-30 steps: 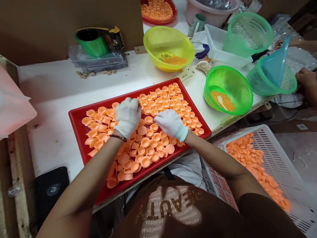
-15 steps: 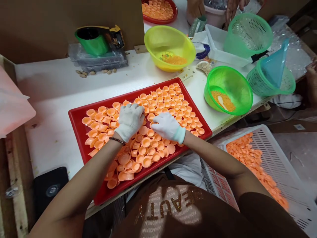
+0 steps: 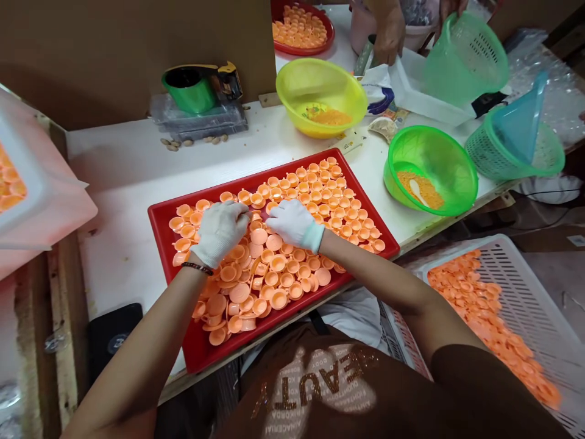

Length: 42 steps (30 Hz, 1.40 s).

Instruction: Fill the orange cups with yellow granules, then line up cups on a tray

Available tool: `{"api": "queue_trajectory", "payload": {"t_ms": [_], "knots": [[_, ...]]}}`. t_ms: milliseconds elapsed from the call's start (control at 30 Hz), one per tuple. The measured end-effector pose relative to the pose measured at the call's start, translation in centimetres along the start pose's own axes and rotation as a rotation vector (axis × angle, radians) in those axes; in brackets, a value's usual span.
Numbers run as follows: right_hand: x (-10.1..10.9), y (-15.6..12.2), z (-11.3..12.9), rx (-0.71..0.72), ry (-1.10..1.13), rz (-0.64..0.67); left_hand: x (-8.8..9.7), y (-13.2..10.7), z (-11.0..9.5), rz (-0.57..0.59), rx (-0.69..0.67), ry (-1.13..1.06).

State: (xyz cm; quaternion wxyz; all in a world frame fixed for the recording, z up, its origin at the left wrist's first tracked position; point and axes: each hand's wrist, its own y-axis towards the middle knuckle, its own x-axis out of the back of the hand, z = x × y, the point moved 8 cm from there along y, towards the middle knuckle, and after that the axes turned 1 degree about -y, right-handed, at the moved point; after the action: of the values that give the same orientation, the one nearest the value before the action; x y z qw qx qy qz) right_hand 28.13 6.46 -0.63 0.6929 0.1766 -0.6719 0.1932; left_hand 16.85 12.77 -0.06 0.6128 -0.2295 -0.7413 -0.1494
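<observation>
A red tray (image 3: 165,250) holds many small orange plastic cups (image 3: 278,263), upright in rows at its right and jumbled with flat discs at its lower left. My left hand (image 3: 221,230), in a white knit glove, is over the tray's upper left part with fingers curled down among the cups. My right hand (image 3: 295,222), gloved in white too, lies just right of it, fingers bent and pressed together, pointing left. Both sets of fingertips are close together near the middle of the tray. Whatever they pinch is hidden by the gloves.
Beyond the tray stand a yellow bowl (image 3: 292,110) and a green bowl (image 3: 466,177) with orange bits. A tape dispenser (image 3: 194,91) is at the back. A white crate (image 3: 516,268) of orange pieces is low right. A co-worker's hand (image 3: 390,33) is at the top.
The view has swung left, so the scene sits further right. Both my hands have moved left over the tray. A co-worker's hand now grips the green basket, which has tilted.
</observation>
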Motion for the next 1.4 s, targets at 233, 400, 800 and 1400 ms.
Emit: {"api": "queue_trajectory", "payload": {"t_ms": [233,400,800,1400], "knots": [[0.6,1.5,-2.2,-0.194,0.012,0.01,0.0,2.8,-0.1,0.023,0.095,0.004],[0.0,-0.3,-1.1,-0.008,-0.044,-0.018,0.9,1.6,0.6,-0.061,0.134,-0.038],[-0.6,-3.0,0.2,-0.259,0.302,-0.033,-1.2,-5.7,-1.5,0.006,-0.017,-0.185],[0.6,-9.8,0.1,-0.024,-0.088,-0.014,-1.2,-5.0,-6.6,0.033,-0.268,-0.021]]}}
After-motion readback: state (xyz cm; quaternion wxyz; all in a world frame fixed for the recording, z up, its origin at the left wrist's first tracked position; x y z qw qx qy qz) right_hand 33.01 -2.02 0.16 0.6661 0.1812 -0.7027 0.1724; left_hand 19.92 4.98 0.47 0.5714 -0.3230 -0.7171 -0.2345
